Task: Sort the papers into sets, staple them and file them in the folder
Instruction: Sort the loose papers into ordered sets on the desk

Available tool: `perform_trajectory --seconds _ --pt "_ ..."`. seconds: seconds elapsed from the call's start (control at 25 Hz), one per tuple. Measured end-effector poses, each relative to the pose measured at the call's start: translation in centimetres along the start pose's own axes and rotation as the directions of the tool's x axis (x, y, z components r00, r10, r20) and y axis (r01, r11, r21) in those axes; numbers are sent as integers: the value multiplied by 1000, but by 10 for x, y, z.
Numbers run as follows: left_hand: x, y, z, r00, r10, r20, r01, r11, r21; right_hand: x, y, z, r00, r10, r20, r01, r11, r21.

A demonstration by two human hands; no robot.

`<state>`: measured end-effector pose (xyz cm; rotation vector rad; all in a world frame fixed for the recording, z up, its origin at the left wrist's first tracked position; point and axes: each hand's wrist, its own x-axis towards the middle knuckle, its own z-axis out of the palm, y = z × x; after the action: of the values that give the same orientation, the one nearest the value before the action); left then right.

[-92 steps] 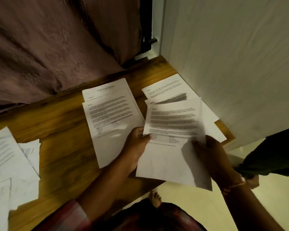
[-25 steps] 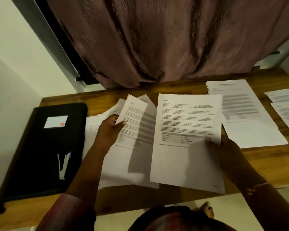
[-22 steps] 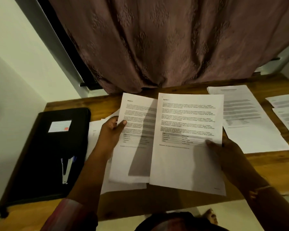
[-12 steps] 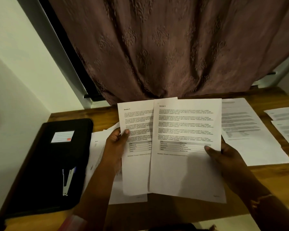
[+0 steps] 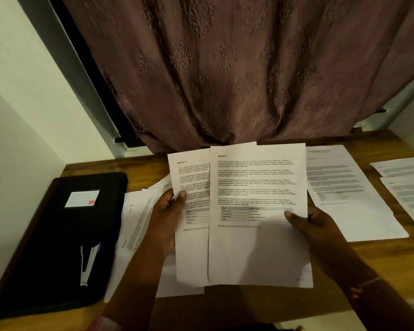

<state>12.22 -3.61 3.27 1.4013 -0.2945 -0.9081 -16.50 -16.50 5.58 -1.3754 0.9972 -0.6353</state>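
My left hand (image 5: 167,216) grips a printed sheet headed "Section 6" (image 5: 191,249), thumb on its left edge. My right hand (image 5: 313,230) holds a sheet headed "Section 3" (image 5: 256,177), thumb pressed near its table; it overlaps the left sheet. Both sheets are lifted above the wooden desk (image 5: 380,256). Under my left arm lies a loose pile of papers (image 5: 139,218). A black folder (image 5: 58,240) with a white label lies closed at the left. On it rests a stapler (image 5: 87,263).
Sorted sheets lie on the desk at the right: one stack (image 5: 344,194) beside my right hand, two more papers (image 5: 409,187) at the frame's edge. A brown curtain (image 5: 225,68) hangs behind the desk. A white wall (image 5: 17,115) closes the left side.
My view swung from the desk's right corner to its left side. My left hand picked a sheet off the loose pile and raised it beside the sheet in my right hand.
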Motion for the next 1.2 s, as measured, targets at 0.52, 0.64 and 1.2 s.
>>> perform_trajectory --seconds 0.52,0.64,1.2 --pt "-29 -41 11 988 -103 115 99 994 42 3 28 16 970 204 130 -214 974 73" --pt "-27 -57 4 979 -144 146 131 987 92 2 46 19 958 239 158 -249 968 42" --pt "-29 -107 -52 998 46 52 -56 96 994 -5 80 4 973 215 85 -223 970 101"
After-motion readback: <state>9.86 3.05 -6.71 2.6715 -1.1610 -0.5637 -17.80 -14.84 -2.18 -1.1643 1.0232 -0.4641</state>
